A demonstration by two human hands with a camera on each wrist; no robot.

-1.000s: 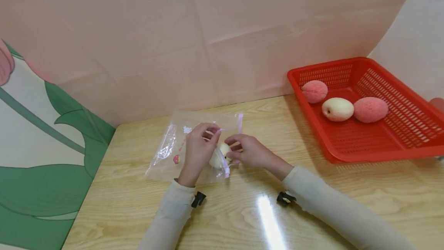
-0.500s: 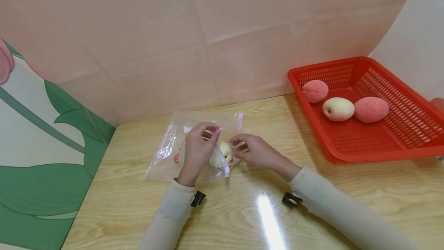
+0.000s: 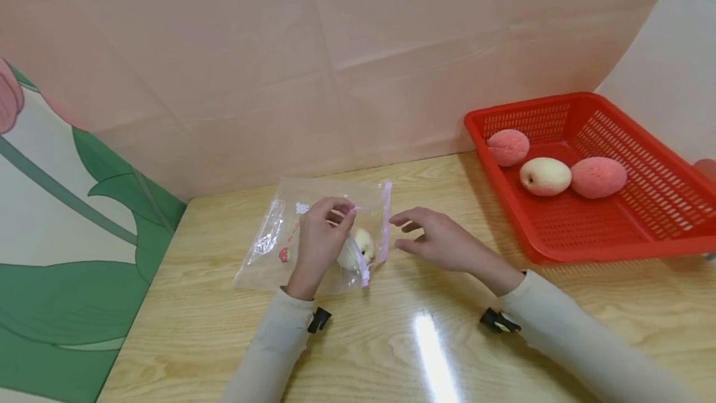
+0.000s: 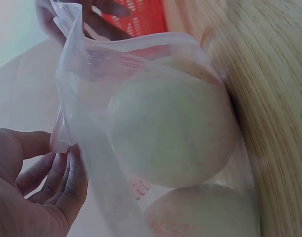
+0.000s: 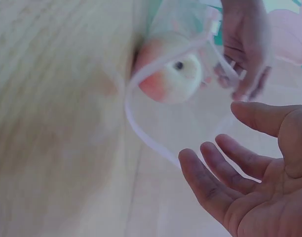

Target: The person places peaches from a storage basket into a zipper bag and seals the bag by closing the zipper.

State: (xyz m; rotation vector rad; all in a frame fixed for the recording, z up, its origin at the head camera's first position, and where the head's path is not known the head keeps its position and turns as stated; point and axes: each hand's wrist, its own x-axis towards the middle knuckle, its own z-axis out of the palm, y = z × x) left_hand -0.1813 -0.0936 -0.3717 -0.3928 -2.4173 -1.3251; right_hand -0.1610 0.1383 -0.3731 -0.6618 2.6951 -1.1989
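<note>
A clear zip bag (image 3: 268, 229) with a lilac zip edge lies on the wooden table, its mouth facing right. My left hand (image 3: 323, 238) pinches the upper lip of the mouth between thumb and fingers, keeping it raised. Inside, near the mouth, is a pale peach (image 5: 166, 69) with a pink blush and a dark stem hole. The left wrist view shows a second pale peach (image 4: 205, 212) behind it, partly out of frame. To the right of the mouth is my right hand (image 3: 439, 238), fingers spread and loosely bent, holding nothing.
A red plastic basket (image 3: 587, 235) stands at the right, holding two pink peaches, one of them (image 3: 598, 177) touching a pale peach (image 3: 545, 176). Behind the table rises a pinkish cloth wall (image 3: 252, 79). A green leaf print (image 3: 67, 303) lies along the left side.
My right hand has drawn back from the peach at the bag's mouth and moved right, its fingers spreading. The left hand keeps its hold on the bag's lip.
</note>
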